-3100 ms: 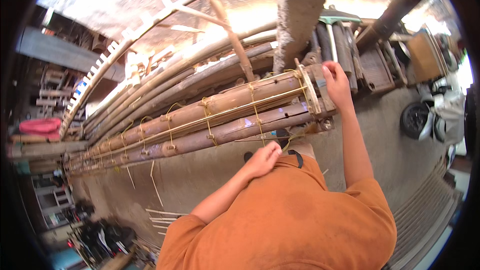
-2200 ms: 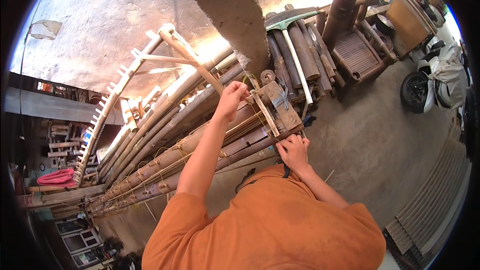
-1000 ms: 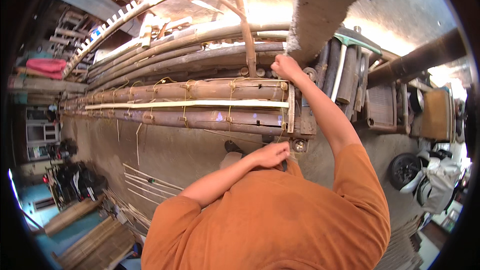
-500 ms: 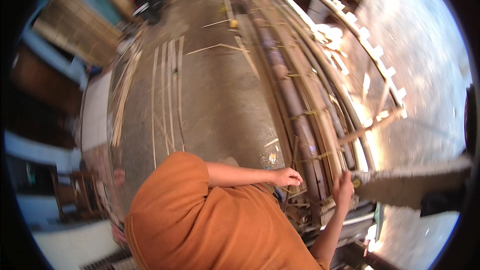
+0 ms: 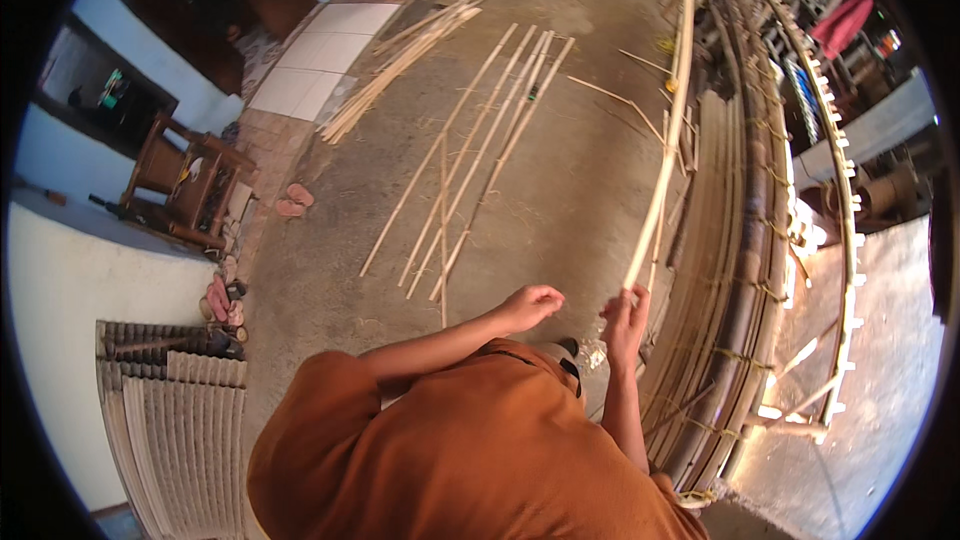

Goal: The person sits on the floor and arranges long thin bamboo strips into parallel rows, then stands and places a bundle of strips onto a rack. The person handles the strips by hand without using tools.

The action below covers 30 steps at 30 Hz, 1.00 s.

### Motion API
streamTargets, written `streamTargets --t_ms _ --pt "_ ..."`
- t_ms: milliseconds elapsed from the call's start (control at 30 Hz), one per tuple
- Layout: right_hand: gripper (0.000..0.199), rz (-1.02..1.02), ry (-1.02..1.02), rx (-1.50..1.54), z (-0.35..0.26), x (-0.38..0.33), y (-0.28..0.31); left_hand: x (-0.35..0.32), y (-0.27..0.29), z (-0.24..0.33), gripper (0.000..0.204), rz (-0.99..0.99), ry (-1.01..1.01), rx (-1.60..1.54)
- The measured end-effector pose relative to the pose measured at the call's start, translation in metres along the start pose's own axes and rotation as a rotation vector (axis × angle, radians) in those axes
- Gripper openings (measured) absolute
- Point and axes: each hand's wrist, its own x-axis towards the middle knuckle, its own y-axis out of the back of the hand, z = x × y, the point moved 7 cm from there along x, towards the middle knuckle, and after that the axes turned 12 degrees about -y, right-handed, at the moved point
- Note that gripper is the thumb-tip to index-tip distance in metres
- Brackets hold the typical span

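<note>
My right hand [image 5: 624, 323] is closed around the near end of a long pale bamboo strip [image 5: 663, 168]. The strip rises away from the hand and runs out past the top edge of the view. To its left, in front of my orange shirt, hovers my left hand [image 5: 532, 308], its fingers loosely curled and nothing visible in them. Several thin bamboo strips [image 5: 470, 187] lie spread on the concrete floor ahead of me. Beside my right forearm lie long bamboo poles [image 5: 738, 310] and flat slats [image 5: 700, 270], with yellowish ties around the poles.
A bundle of bamboo strips [image 5: 400, 75] lies by white tiles [image 5: 310, 58] at far left. Along the left wall are a wooden chair [image 5: 185, 185], pink sandals [image 5: 295, 200] and stacked corrugated sheets [image 5: 180, 430]. A notched bamboo frame [image 5: 838, 150] stands right of the poles.
My view has swung leftward, away from the poles. My right hand, earlier over the tied poles, now holds up a long bamboo strip. My left hand stays in front of my body.
</note>
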Motion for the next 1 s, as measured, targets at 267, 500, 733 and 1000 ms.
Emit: streamTargets --t_ms 267,500,733,1000 --pt "0.019 -0.353 0.084 0.053 -0.071 0.085 -0.248 -0.011 0.191 0.05 0.035 0.556 -0.09 -0.271" --pt "0.024 -0.558 0.004 0.141 -0.039 0.152 -0.417 0.088 0.368 0.109 0.048 0.557 -0.155 -0.15" --pt "0.037 -1.278 -0.013 -0.412 -0.063 0.232 -0.558 0.144 0.559 0.102 0.039 0.926 0.125 0.385" --pt "0.038 -1.05 -0.048 -0.673 -0.109 0.398 -0.603 0.188 0.757 0.102 0.044 0.95 0.229 0.785"
